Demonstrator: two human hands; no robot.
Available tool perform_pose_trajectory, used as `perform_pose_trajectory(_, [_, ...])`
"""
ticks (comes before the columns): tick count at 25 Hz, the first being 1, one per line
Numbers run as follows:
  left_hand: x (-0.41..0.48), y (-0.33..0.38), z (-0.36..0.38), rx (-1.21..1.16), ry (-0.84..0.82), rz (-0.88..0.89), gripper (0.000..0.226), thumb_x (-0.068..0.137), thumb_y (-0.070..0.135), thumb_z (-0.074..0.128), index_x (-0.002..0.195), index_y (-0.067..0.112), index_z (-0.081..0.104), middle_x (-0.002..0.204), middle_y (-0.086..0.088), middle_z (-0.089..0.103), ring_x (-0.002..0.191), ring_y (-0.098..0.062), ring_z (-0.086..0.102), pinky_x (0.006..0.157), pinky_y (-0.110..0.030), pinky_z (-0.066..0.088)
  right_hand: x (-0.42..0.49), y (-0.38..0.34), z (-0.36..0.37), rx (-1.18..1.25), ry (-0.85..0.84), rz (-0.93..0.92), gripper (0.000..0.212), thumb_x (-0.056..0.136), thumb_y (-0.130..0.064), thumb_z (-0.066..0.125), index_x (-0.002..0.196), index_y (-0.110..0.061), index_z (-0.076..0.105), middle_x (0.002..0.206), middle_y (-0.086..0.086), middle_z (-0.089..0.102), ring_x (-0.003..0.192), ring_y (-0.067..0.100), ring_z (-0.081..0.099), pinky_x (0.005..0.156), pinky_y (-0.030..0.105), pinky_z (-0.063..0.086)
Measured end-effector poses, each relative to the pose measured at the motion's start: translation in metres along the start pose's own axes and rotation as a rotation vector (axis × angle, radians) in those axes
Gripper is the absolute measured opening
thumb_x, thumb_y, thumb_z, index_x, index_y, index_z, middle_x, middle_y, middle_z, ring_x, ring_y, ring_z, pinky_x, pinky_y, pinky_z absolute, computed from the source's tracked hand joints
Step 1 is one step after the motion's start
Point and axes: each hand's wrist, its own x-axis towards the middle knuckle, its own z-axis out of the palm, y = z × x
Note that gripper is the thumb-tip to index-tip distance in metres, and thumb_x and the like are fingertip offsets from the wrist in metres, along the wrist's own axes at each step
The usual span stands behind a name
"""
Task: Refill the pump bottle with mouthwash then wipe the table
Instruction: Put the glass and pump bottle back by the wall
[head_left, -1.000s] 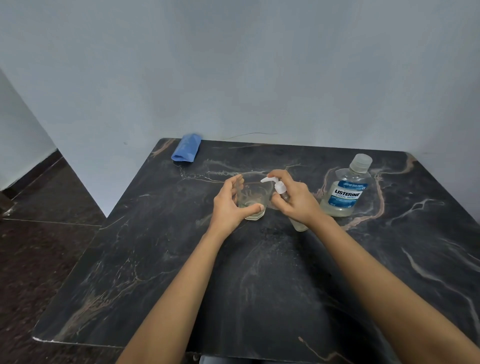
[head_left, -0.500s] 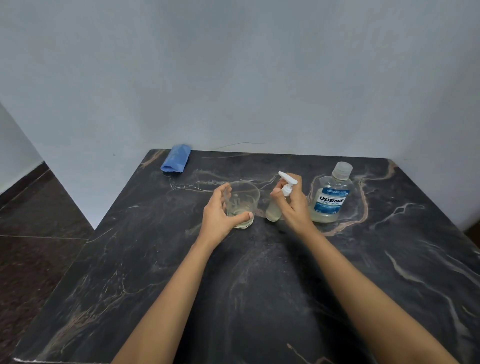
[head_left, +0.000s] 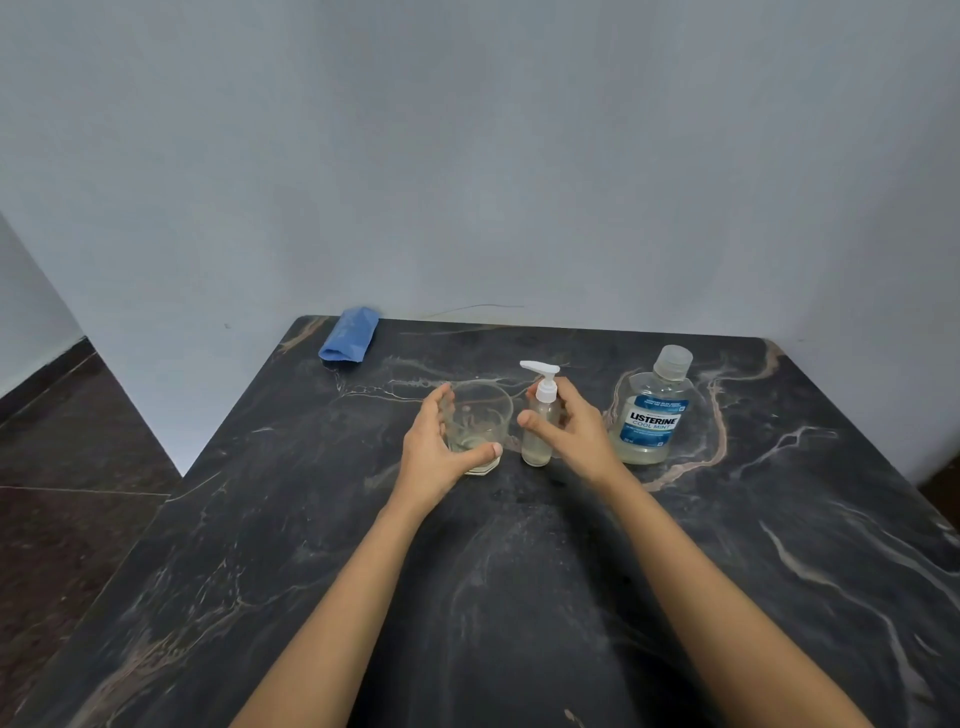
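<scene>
Cloth: a folded blue cloth (head_left: 349, 334) lies at the far left corner of your desk (head_left: 260, 545), at about 11 o'clock from the glass and well apart from it.

Left hand: your left hand (head_left: 436, 452) curls loosely around the left side of the glass, thumb across the near base, fingers spread up by the rim. Whether it grips the glass or only rests against it, you cannot tell.

Glass: the clear glass (head_left: 480, 426) stands upright on the desk near the middle, with a thin layer of pale liquid at the bottom.

Pump bottle: the small clear pump bottle (head_left: 540, 415) stands upright just beside the glass, at its 3 o'clock. Its white pump head points toward 9 o'clock, and pale liquid shows low in it.

Right hand: your right hand (head_left: 576, 431) cups the right side of the pump bottle, fingers spread behind it and thumb out in front. It is not clear whether it touches the bottle.

Mouthwash bottle: the Listerine Cool Mint mouthwash bottle (head_left: 652, 410) stands upright at 3 o'clock from the pump bottle, just past your right hand, clear cap on, pale liquid low in it.
</scene>
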Motion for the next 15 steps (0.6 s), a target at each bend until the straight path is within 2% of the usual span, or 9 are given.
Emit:
perform_pose_trajectory(2, [0.001,0.001,0.001,0.012,0.011,0.000,0.104,0.055,0.042,0.088,0.145,0.028,0.037,0.141,0.011,0.046,0.127,-0.004,0.045,0.104,-0.022,0.038,-0.007,0.005,0.000,0.003,0.010,0.049,0.060,0.072,-0.045,0.078,0.124,-0.035,0.048,0.118,-0.016,0.058,0.107,-0.001,0.056,0.088,0.020,0.046])
perform_pose_trajectory(4, [0.002,0.000,0.002,0.021,0.034,-0.002,0.101,0.053,0.043,0.088,0.141,0.027,0.042,0.138,0.010,0.050,0.125,-0.004,0.048,0.103,-0.024,0.041,-0.013,0.010,0.003,-0.060,0.031,0.084,0.070,0.069,-0.042,0.080,0.128,-0.030,0.044,0.125,-0.009,0.053,0.112,0.006,0.054,0.092,0.024,0.046])
perform_pose_trajectory(8, [0.004,0.000,0.005,0.039,0.072,0.005,0.093,0.053,0.040,0.091,0.135,0.031,0.047,0.125,0.019,0.055,0.117,0.004,0.052,0.095,-0.013,0.041,-0.018,0.015,0.010,-0.120,0.120,0.078,0.052,0.075,-0.028,0.078,0.120,-0.026,0.053,0.112,-0.010,0.060,0.099,0.004,0.059,0.088,0.029,0.053])
perform_pose_trajectory(12, [0.012,0.001,0.006,0.035,0.134,0.009,0.088,0.049,0.046,0.089,0.127,0.036,0.051,0.116,0.025,0.057,0.109,0.016,0.052,0.084,-0.001,0.040,-0.007,0.013,0.015,-0.083,0.256,0.128,0.050,0.076,-0.023,0.078,0.120,-0.022,0.054,0.106,-0.009,0.064,0.094,0.004,0.062,0.084,0.024,0.053])
perform_pose_trajectory(15, [0.034,0.009,0.004,0.067,0.177,0.019,0.081,0.052,0.046,0.088,0.122,0.039,0.049,0.112,0.023,0.056,0.101,0.014,0.052,0.074,0.001,0.038,0.017,0.009,0.016,-0.064,0.339,0.166,0.053,0.076,-0.023,0.078,0.121,-0.018,0.051,0.109,-0.006,0.063,0.098,0.009,0.063,0.084,0.019,0.049])
